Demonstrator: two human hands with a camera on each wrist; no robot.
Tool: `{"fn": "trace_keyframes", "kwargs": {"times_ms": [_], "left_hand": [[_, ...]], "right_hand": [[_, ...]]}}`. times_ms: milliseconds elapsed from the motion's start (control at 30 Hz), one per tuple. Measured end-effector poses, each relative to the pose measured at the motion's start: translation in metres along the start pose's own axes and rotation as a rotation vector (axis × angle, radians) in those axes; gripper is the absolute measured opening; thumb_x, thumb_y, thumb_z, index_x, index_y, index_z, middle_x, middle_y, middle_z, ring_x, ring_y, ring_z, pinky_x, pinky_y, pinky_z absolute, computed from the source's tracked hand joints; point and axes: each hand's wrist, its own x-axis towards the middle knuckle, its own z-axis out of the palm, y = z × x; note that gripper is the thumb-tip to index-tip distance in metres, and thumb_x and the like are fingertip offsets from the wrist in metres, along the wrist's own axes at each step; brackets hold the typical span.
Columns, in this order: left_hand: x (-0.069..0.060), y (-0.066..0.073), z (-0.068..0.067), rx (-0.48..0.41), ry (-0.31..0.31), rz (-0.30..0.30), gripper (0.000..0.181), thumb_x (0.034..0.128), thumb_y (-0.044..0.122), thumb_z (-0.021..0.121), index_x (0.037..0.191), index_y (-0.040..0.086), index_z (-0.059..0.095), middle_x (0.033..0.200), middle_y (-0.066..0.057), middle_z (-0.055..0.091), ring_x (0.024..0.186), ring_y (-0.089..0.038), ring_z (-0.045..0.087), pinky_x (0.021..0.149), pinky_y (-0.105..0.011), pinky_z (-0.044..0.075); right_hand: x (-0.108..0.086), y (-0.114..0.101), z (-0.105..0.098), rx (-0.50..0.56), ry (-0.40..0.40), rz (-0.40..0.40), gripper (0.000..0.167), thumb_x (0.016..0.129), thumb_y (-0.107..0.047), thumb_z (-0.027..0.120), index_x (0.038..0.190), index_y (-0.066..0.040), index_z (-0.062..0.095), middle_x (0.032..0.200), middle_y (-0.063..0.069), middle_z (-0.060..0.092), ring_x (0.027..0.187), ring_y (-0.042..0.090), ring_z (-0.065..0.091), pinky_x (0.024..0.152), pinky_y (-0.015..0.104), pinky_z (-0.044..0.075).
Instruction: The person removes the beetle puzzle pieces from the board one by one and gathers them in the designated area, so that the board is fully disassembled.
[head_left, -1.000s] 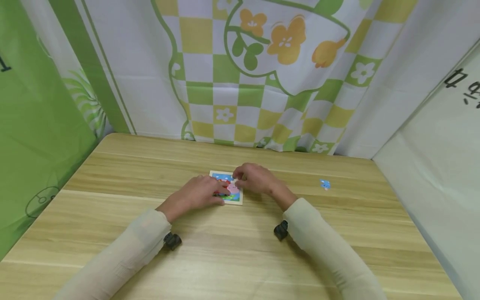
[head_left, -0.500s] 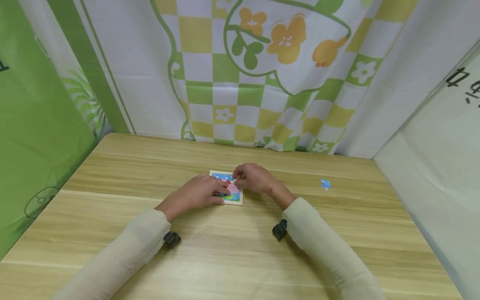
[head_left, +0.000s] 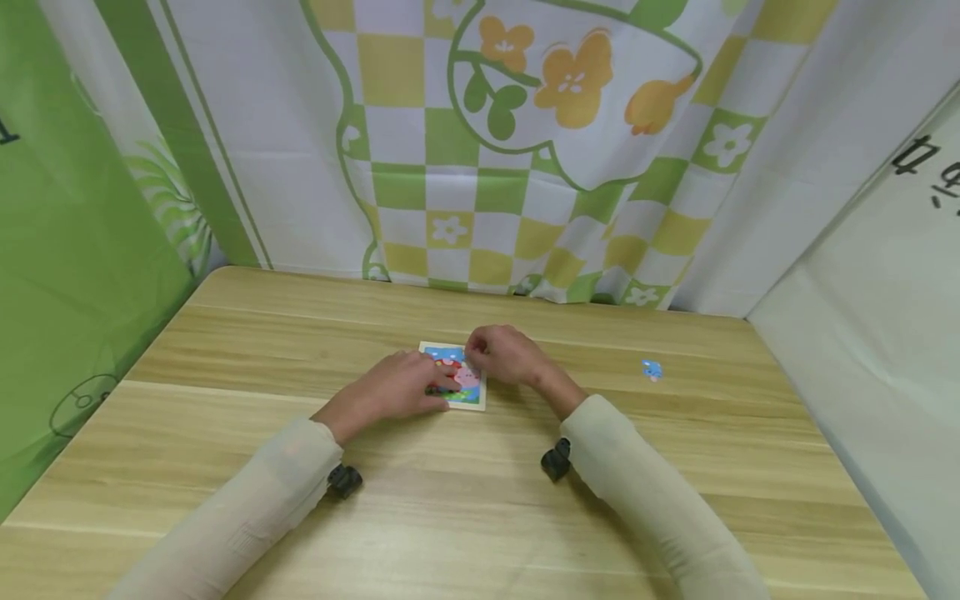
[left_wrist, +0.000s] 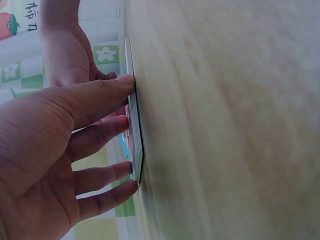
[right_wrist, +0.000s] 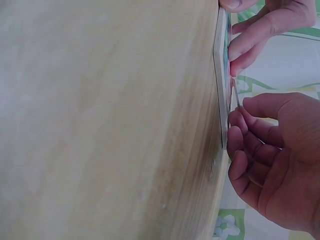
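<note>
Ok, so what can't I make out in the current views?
Head: the lower-left part of the picture board, covered by the left hand.
Right wrist: the print on the thin piece the right hand pinches, seen edge-on.
Head: fine detail on the loose blue piece, too small.
Left wrist: most of the picture board's face, lost to the low angle.

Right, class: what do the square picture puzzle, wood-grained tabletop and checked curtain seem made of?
Square, pale-rimmed picture puzzle: likely wood or fibreboard, matte; plain pale edge, though card is possible.
Yellow-brown, wood-grained tabletop: wood or laminate, satin; grain bands, soft sheen.
Green, yellow and white checked curtain: probably printed fabric, matte; it hangs in folds.
</note>
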Motion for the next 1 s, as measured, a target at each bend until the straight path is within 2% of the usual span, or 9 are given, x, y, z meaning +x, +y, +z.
{"fn": "trace_keyframes", "kwargs": {"times_ms": [233,567,733,900,1000], "left_hand": [[0.0001,-0.0003,0.001,-0.002,-0.012,-0.003,0.035,0.0947,0.03,0.078,0.128,0.021,0.076,0.141,0.0,0.064,0.129,-0.025,0.061,0.107,-0.051,0.048],[0.0017,-0.0026,0.0002,-0.026,-0.013,0.005,0.034,0.0945,0.029,0.078,0.127,0.018,0.076,0.143,-0.001,0.062,0.128,-0.025,0.062,0.108,-0.052,0.046],[0.0022,-0.0025,-0.0007,-0.046,-0.017,-0.001,0.035,0.0946,0.028,0.078,0.127,0.018,0.076,0.144,-0.002,0.061,0.13,-0.025,0.06,0.109,-0.053,0.045],[0.0014,-0.0041,-0.0016,-0.015,-0.029,0.032,0.036,0.0955,0.027,0.077,0.13,0.017,0.075,0.145,-0.004,0.061,0.13,-0.027,0.06,0.106,-0.053,0.048],[0.0008,-0.0049,-0.0019,0.012,-0.043,0.05,0.037,0.0969,0.027,0.075,0.133,0.018,0.073,0.147,-0.004,0.06,0.13,-0.029,0.06,0.105,-0.054,0.048]], "right_hand": [[0.0036,-0.001,0.0014,0.009,0.026,0.019,0.014,0.101,-0.016,0.064,0.097,-0.007,0.075,0.088,0.0,0.072,0.076,0.011,0.06,0.074,0.029,0.051],[0.0082,-0.001,-0.0023,0.114,0.037,0.054,0.015,0.099,-0.014,0.067,0.095,-0.004,0.077,0.085,0.001,0.072,0.072,0.01,0.059,0.067,0.024,0.049],[0.0082,-0.0007,-0.0033,0.203,0.037,0.106,0.014,0.098,-0.015,0.068,0.094,-0.005,0.078,0.084,0.002,0.071,0.067,0.01,0.055,0.06,0.023,0.045],[0.0085,-0.0026,-0.0044,0.244,0.027,0.145,0.014,0.098,-0.016,0.069,0.095,-0.006,0.078,0.085,0.003,0.072,0.068,0.011,0.057,0.059,0.023,0.045],[0.0096,-0.0033,-0.0039,0.262,0.027,0.151,0.015,0.098,-0.017,0.069,0.102,-0.004,0.077,0.087,0.004,0.073,0.072,0.012,0.063,0.062,0.024,0.048]]}}
